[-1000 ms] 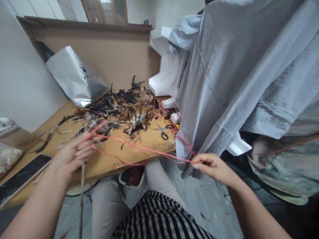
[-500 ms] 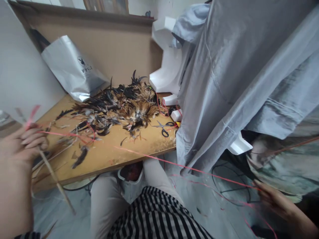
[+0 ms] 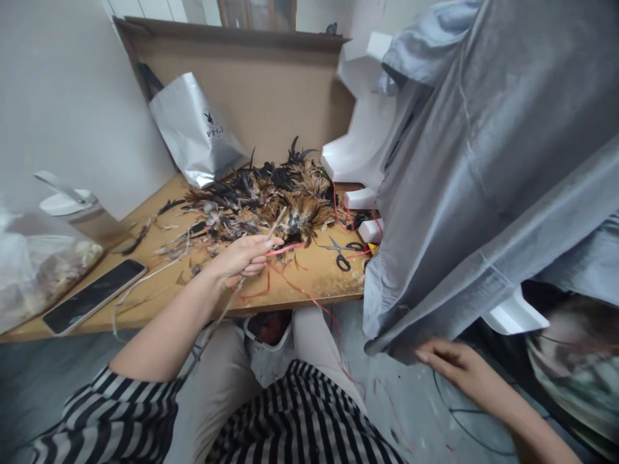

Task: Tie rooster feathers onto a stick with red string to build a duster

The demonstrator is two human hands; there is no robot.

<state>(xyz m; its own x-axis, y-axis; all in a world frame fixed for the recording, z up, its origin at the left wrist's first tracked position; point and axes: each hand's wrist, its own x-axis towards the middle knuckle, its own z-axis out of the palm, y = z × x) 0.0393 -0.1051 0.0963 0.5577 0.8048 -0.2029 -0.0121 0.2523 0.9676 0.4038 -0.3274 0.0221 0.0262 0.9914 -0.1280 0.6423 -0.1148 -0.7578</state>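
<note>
While my left hand (image 3: pixel 242 258) pinches the red string (image 3: pixel 285 248) and a thin stick (image 3: pixel 227 309) over the table (image 3: pixel 314 277) edge, the string trails down-right toward my right hand (image 3: pixel 449 361), loosely open, holding nothing.

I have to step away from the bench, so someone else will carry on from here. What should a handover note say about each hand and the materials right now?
Left hand: closed in a grip on a thin stick and the red string, over the wooden table.
Right hand: low beside the grey cloth, fingers loose, apparently holding nothing.
Materials: feather pile at the back of the table, scissors to its right, phone at the left.
Done: string is gathered at the stick.
Left: whether it is tied cannot be seen; most feathers lie loose.
</note>
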